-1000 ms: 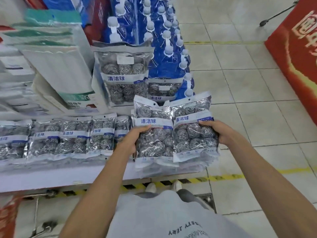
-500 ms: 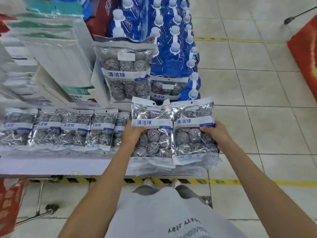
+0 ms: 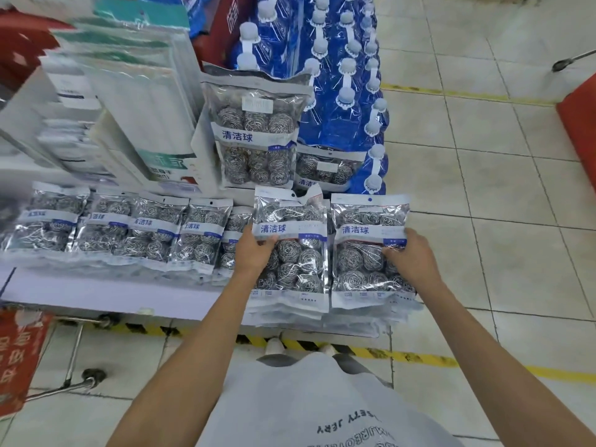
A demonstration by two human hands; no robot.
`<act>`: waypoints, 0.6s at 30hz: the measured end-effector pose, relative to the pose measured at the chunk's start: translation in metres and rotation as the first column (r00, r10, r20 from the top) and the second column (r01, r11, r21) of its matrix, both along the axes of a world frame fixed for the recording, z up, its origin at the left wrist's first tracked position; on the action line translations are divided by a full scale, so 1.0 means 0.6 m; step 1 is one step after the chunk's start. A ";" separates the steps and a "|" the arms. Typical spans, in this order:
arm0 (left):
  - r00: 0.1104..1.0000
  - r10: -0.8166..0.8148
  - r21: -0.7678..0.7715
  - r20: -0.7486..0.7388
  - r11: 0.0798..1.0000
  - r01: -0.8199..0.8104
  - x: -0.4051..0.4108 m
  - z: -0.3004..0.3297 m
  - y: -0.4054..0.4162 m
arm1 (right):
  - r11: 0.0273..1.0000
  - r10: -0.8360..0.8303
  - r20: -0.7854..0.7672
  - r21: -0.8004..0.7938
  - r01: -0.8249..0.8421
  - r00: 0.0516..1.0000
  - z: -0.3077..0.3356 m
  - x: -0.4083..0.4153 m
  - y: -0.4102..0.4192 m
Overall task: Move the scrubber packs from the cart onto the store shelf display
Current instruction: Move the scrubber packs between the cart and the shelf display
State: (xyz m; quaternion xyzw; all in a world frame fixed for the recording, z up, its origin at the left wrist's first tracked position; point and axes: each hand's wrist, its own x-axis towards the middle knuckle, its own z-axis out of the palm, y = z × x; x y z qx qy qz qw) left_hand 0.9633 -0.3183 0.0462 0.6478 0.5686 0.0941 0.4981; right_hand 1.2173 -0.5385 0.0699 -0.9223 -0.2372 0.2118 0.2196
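Two scrubber stacks point(image 3: 292, 253), once touching, now sit slightly apart.

The two held stacks of scrubber packs point(image 3: 292, 253) now sit apart, a gap between them. The right hand point(image 3: 411, 258) carries its stack rightward, while the left hand point(image 3: 254, 253) holds the other nearer the shelf row.

Two stacks of scrubber packs lie side by side at the near right end of the white shelf point(image 3: 96, 298). Each pack is a clear bag of steel-wool balls crossed by a white band with blue lettering. The left stack point(image 3: 292, 250) and the right stack point(image 3: 367, 253) sit flat, nearly touching, their near edges overhanging the shelf. To their left, a row of packs point(image 3: 129, 230) lies overlapped. Farther back, a larger pack point(image 3: 254, 130) stands upright, with another pack point(image 3: 325, 167) just to its right.
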 end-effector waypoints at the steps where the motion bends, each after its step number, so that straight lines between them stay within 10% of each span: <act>1: 1.000 0.000 0.013 -0.004 1.000 0.000 -0.003 0.002 -0.002 | 0.999 0.028 0.027 -0.031 -0.027 0.999 0.003 -0.003 -0.001; 11: 0.995 0.043 0.109 -0.093 0.993 -0.033 -0.063 0.018 -0.037 | 0.915 0.404 0.165 -0.077 -0.397 0.900 0.031 -0.046 0.013; 18: 0.946 0.138 0.272 -0.292 0.961 -0.056 -0.181 0.063 -0.112 | 0.640 0.756 0.203 -0.029 -0.768 0.622 0.048 -0.159 0.082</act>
